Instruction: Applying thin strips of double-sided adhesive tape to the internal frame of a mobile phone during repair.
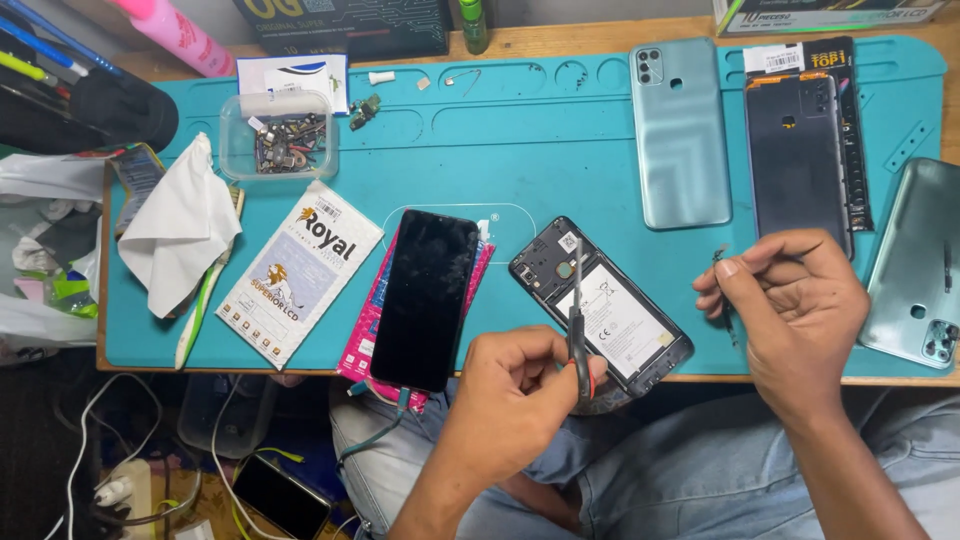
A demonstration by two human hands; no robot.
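- Head view: my left hand (510, 395) has its grip closed on scissors (577, 330), blades pointing up over the opened phone (600, 305).
- My right hand (795, 300) pinches a thin dark strip (722, 262) — just right of that phone.
- Both hover at the teal mat's (560, 140) near edge; the black screen panel (425, 300) lies left on the counter.
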